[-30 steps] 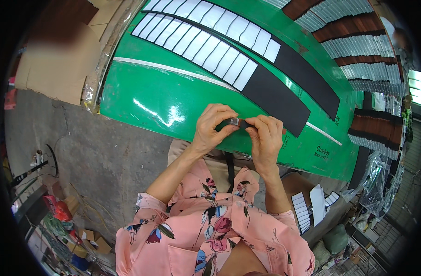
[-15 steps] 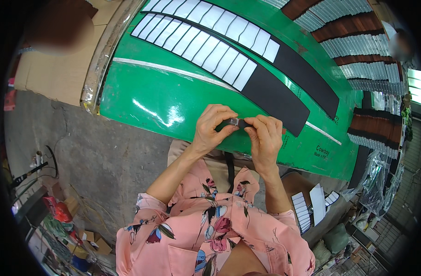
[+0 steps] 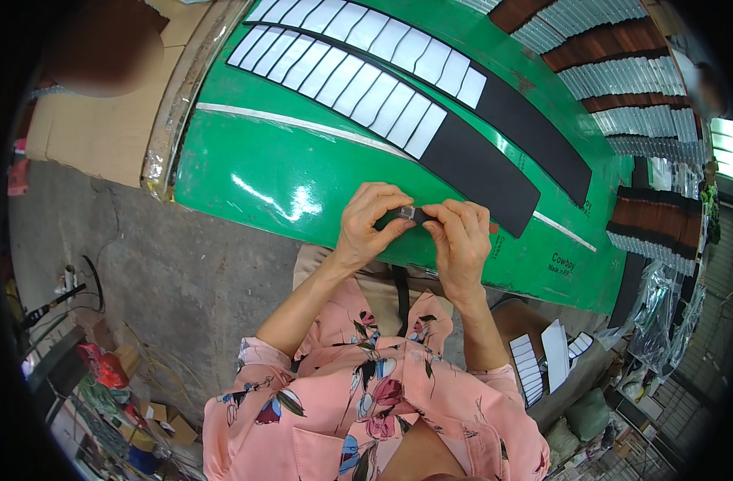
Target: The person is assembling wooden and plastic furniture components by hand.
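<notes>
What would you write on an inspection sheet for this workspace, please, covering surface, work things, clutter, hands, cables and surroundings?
Surface: green table, glossy, with glare and a pale stripe.
Work things: small dark piece between the hands; black strips with white patches on the table.
Clutter: crumpled clear plastic at right; red bundle at lower left.
Hands: left hand and right hand both pinch the small dark piece.
Cables: dark curved cord at far left; purpose unclear.
Surroundings: grey floor; cardboard at upper left.
</notes>
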### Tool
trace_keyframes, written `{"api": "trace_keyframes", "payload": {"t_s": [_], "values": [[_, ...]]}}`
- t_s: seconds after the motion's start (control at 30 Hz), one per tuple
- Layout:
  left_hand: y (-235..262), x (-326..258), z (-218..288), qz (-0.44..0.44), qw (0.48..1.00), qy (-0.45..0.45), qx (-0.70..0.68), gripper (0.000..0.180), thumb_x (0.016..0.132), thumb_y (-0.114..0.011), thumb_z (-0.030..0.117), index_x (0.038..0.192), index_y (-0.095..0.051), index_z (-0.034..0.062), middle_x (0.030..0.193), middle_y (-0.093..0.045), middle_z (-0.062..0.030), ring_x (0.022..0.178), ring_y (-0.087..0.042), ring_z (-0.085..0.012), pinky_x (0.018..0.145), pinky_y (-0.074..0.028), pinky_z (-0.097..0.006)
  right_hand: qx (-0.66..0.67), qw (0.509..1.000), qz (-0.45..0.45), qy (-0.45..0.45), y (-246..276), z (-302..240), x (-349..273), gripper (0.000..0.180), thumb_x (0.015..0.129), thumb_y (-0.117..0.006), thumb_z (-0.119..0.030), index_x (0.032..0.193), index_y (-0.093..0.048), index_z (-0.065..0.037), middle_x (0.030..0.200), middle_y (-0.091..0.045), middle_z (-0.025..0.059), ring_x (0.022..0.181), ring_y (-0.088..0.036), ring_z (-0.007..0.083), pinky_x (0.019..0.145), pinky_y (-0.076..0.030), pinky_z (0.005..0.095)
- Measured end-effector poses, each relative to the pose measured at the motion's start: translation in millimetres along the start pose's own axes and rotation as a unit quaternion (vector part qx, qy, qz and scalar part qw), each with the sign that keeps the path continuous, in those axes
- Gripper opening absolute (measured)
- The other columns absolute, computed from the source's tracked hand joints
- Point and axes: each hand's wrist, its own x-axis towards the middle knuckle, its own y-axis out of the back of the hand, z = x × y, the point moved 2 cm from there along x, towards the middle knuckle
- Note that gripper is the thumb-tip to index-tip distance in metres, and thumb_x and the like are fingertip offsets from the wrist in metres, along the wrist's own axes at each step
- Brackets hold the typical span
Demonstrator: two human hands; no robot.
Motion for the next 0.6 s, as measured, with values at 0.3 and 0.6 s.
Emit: {"api": "trace_keyframes", "payload": {"t_s": [0.3,0.6], "values": [[0,-2,1,-0.011,1.000,0.025,0.001,0.031,0.067,-0.076,0.005,0.096,-0.065,0.0038,0.094,-0.063,-0.0097,0.086,-0.059,-0.0259,0.074,-0.047,-0.034,0.082,0.995,0.005,-0.057,8,15,-7,0.028,0.073,-0.071,-0.011,0.100,-0.066,-0.004,0.099,-0.061,0.0079,0.092,-0.054,0.0281,0.077,-0.046,0.0365],[-5,-2,1,-0.015,0.998,0.058,-0.007,0.029,0.068,-0.075,0.006,0.095,-0.065,0.0039,0.094,-0.063,-0.0097,0.086,-0.059,-0.0258,0.073,-0.047,-0.033,0.091,0.995,-0.021,-0.021,14,16,-7,0.035,0.069,-0.073,-0.008,0.102,-0.065,-0.004,0.098,-0.062,0.0091,0.091,-0.056,0.0280,0.074,-0.048,0.0357]]}}
